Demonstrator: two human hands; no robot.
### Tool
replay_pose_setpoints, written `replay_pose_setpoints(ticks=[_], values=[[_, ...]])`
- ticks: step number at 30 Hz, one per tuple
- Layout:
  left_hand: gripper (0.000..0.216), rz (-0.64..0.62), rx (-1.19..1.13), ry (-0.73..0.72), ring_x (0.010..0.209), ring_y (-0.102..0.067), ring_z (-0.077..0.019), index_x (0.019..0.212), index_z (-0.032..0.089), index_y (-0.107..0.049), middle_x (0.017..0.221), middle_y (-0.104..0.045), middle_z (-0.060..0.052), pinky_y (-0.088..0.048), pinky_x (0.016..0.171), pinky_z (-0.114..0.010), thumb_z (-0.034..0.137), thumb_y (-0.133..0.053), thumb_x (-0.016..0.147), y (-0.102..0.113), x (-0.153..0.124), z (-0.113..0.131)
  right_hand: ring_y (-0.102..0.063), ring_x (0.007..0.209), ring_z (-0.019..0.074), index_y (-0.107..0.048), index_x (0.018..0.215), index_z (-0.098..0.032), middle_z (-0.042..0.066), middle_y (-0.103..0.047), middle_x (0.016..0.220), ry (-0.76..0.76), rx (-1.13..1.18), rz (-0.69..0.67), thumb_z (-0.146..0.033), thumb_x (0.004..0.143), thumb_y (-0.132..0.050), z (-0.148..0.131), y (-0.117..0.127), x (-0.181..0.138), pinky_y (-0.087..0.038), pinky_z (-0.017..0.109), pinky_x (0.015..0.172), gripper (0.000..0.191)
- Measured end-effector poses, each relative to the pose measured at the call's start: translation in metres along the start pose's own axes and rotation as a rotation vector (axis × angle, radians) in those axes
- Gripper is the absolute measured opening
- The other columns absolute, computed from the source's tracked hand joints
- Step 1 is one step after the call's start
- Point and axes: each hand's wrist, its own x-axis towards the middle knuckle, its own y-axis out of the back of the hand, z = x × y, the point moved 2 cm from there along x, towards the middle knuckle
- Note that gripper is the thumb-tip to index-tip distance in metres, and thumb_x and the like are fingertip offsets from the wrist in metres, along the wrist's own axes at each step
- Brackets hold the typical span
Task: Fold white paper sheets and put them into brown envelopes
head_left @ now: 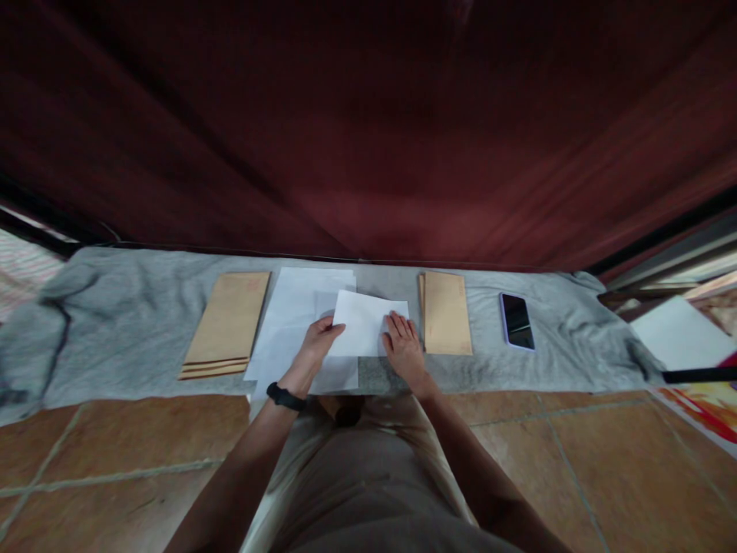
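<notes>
A folded-looking sheet of white paper [364, 326] lies between my hands, partly over a loose stack of white sheets [293, 307]. My left hand [318, 338] pinches its left edge, thumb on top. Spread flat, the fingers of my right hand [403, 342] press on its right end. Just right of that hand is a small pile of brown envelopes [447, 315]. Left of the white sheets rests a larger pile of brown envelopes [229, 319], their lower edges fanned out.
A grey cloth [132, 315] covers the narrow work surface. A phone [518, 321] lies on it at the right. Dark red fabric [368, 153] rises behind the far edge. Tiled floor [553, 445] shows in front, and a white panel [682, 334] stands at far right.
</notes>
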Motion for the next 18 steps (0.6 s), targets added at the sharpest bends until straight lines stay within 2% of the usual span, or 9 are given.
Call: replay_pose_setpoints(ticks=[3,5,8,10,11,13,15,18], values=[[0.038,-0.01,-0.005,-0.018,0.061,-0.058,-0.0149,0.079,0.015,-0.07,0.071,-0.07,-0.002,-0.043,0.057,-0.026,0.047,-0.08,0.06,0.001,-0.001,0.011,-0.043,0.148,0.0255,-0.045,0.153,-0.014,0.015,-0.048,0.157,-0.015,0.102,0.022,-0.023,0.103,-0.043,0.003,0.002,0.004,-0.033,0.049,0.124,0.051],[0.032,0.004,0.05,-0.081,0.058,-0.054,-0.0131,0.076,0.017,-0.066,0.065,-0.065,0.001,-0.04,0.055,-0.024,0.046,-0.076,0.068,0.004,-0.002,0.023,-0.045,0.146,0.0253,-0.038,0.157,-0.014,0.016,-0.048,0.157,-0.052,0.181,0.047,-0.025,0.103,-0.042,0.006,0.007,0.009,-0.039,0.046,0.121,0.056],[0.027,0.105,0.259,-0.327,0.064,-0.057,-0.0143,0.084,0.018,-0.066,0.069,-0.065,0.002,-0.044,0.06,-0.024,0.045,-0.064,0.084,0.006,-0.012,0.048,-0.042,0.148,0.0253,-0.024,0.162,-0.014,0.017,-0.043,0.16,-0.092,0.262,0.098,-0.029,0.103,-0.042,0.005,0.023,0.022,-0.041,0.044,0.12,0.064],[0.028,0.201,0.415,-0.536,0.08,-0.066,-0.0175,0.099,0.018,-0.068,0.086,-0.073,-0.002,-0.051,0.073,-0.027,0.042,-0.055,0.094,0.005,-0.025,0.066,-0.034,0.152,0.025,-0.015,0.165,-0.015,0.016,-0.036,0.164,-0.082,0.281,0.148,-0.03,0.103,-0.042,0.002,0.039,0.032,-0.037,0.045,0.122,0.069],[0.028,0.208,0.496,-0.647,0.091,-0.068,-0.0191,0.105,0.019,-0.069,0.098,-0.076,-0.004,-0.053,0.083,-0.03,0.039,-0.051,0.098,0.004,-0.032,0.073,-0.03,0.154,0.0251,-0.01,0.165,-0.016,0.015,-0.031,0.166,-0.075,0.285,0.179,-0.03,0.103,-0.043,-0.001,0.047,0.036,-0.036,0.046,0.123,0.072],[0.027,0.129,0.662,-0.885,0.112,-0.068,-0.0207,0.113,0.02,-0.07,0.119,-0.075,-0.006,-0.051,0.1,-0.035,0.03,-0.047,0.101,-0.001,-0.046,0.081,-0.026,0.156,0.0252,0.0,0.166,-0.018,0.013,-0.025,0.169,-0.064,0.305,0.24,-0.028,0.102,-0.042,-0.007,0.063,0.042,-0.034,0.048,0.124,0.078],[0.029,-0.007,0.82,-1.089,0.123,-0.065,-0.0205,0.117,0.02,-0.069,0.129,-0.072,-0.007,-0.047,0.11,-0.038,0.019,-0.046,0.101,-0.007,-0.057,0.078,-0.023,0.157,0.0261,0.006,0.165,-0.019,0.013,-0.02,0.17,-0.046,0.309,0.278,-0.025,0.099,-0.045,-0.012,0.073,0.042,-0.033,0.049,0.124,0.083],[0.036,-0.122,1.012,-1.212,0.129,-0.062,-0.0201,0.124,0.019,-0.067,0.133,-0.07,-0.009,-0.046,0.114,-0.038,0.008,-0.045,0.098,-0.01,-0.065,0.053,-0.022,0.157,0.0293,-0.002,0.166,-0.02,0.014,-0.014,0.171,0.028,0.266,0.239,-0.024,0.095,-0.052,-0.015,0.075,0.027,-0.034,0.051,0.124,0.087]])
